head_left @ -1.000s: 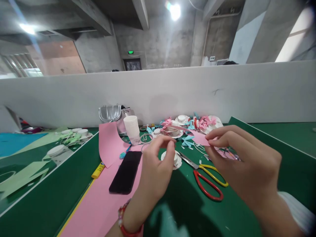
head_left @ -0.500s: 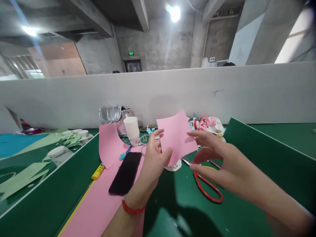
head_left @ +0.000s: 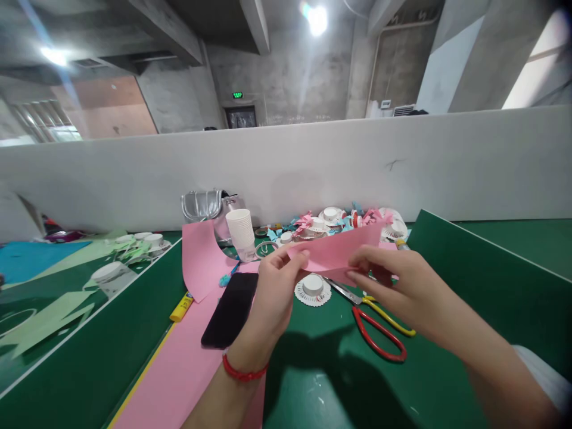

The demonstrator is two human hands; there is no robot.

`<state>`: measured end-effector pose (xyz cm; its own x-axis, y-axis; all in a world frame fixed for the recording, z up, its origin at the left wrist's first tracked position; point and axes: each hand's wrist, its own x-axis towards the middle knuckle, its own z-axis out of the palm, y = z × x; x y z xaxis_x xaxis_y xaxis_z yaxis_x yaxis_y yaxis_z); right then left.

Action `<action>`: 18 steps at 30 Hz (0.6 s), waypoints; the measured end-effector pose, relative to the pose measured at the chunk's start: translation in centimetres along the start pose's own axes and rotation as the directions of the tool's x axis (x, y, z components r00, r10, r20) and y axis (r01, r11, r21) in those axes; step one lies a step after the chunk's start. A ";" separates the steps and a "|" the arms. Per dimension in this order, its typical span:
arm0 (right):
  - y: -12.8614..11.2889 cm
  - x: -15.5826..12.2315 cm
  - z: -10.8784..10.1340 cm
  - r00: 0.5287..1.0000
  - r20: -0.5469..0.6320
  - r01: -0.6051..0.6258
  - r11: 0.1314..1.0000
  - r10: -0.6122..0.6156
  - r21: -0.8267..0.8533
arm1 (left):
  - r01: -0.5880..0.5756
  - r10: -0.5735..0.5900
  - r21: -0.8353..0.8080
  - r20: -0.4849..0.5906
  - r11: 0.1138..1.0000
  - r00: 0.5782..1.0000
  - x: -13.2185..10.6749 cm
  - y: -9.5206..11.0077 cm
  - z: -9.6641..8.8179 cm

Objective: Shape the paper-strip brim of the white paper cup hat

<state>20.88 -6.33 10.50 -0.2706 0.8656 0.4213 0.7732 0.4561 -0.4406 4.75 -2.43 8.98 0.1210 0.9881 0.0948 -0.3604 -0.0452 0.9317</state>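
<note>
A piece of pink paper (head_left: pixel 333 251) hangs above the table, bent over into a wide, low shape. My left hand (head_left: pixel 279 280) pinches its left end between thumb and fingers, a red braided bracelet on the wrist. At the paper's right end, the thumb and fingers of my right hand (head_left: pixel 388 271) close on its edge. Just under the paper lies a white scalloped paper disc with a round cup base (head_left: pixel 313 286) in its middle. Scissors (head_left: pixel 378 325) with one red and one yellow handle rest below my right hand, blades pointing to the disc.
Left of my hands are a black phone (head_left: pixel 230 310), a large pink sheet (head_left: pixel 179 375), a yellow glue tube (head_left: pixel 182 307) and stacked paper cups (head_left: pixel 241 232). A silver bag (head_left: pixel 203 205) stands behind. Green dividers (head_left: pixel 482 268) flank the table; several paper crafts (head_left: pixel 330 215) line the white partition.
The pink paper has gone from standing flat toward me to bent over and lower. My right hand has closed on its right end. The white disc and the scissors now show more.
</note>
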 end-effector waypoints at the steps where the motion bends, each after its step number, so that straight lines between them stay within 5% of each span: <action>1: 0.1 0.0 0.0 1.000 0.018 -0.017 0.999 0.016 0.028 | 0.014 -0.014 -0.034 0.002 0.999 1.000 0.0 0.0 0.0; 8: -0.5 0.1 0.0 0.994 0.018 -0.105 0.981 0.104 0.165 | 0.074 -0.057 -0.208 0.091 0.975 0.994 -0.4 -0.4 0.3; 12: 0.0 0.4 0.1 0.992 0.058 -0.126 0.962 0.115 0.242 | 0.181 -0.146 -0.177 0.194 0.967 0.970 -1.0 -0.5 1.0; 18: 0.5 0.3 0.2 0.991 0.047 -0.133 0.967 0.126 0.215 | 0.128 -0.097 -0.121 0.229 0.984 0.969 -1.7 -0.7 1.4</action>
<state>21.01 -5.79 10.24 -0.1976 0.9248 0.3251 0.6604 0.3706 -0.6531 6.10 -4.28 8.62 0.3641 0.9278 0.0814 -0.4511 0.0992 0.8869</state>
